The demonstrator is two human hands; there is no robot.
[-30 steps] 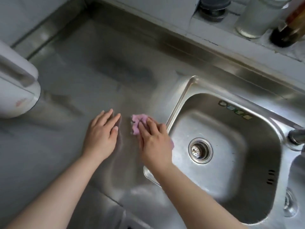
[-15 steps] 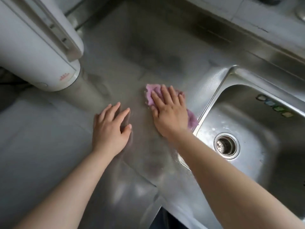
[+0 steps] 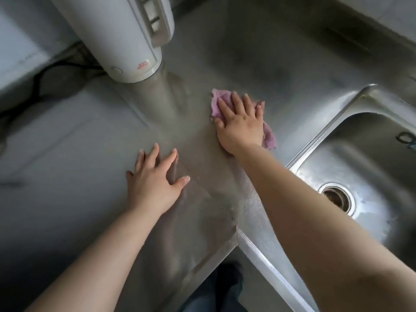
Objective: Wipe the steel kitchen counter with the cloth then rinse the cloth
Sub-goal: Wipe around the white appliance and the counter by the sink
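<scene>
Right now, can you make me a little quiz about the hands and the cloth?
1. True or false: the right hand presses the pink cloth flat on the steel counter.
2. What does the left hand hold?
A. a sponge
B. nothing
C. a cup
3. Fill in: the sink lies on the cloth's ___ side.

Key: 1 true; 2 B; 3 right.

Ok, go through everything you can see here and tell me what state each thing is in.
Cloth: flat on the counter, pressed under the right hand.
Right hand: fingers straight, pressing the cloth.
Left hand: flat on the counter, holding nothing.
Counter: steel, streaky.
Sink: no water standing, drain open.
White appliance: standing at the back left.
</scene>
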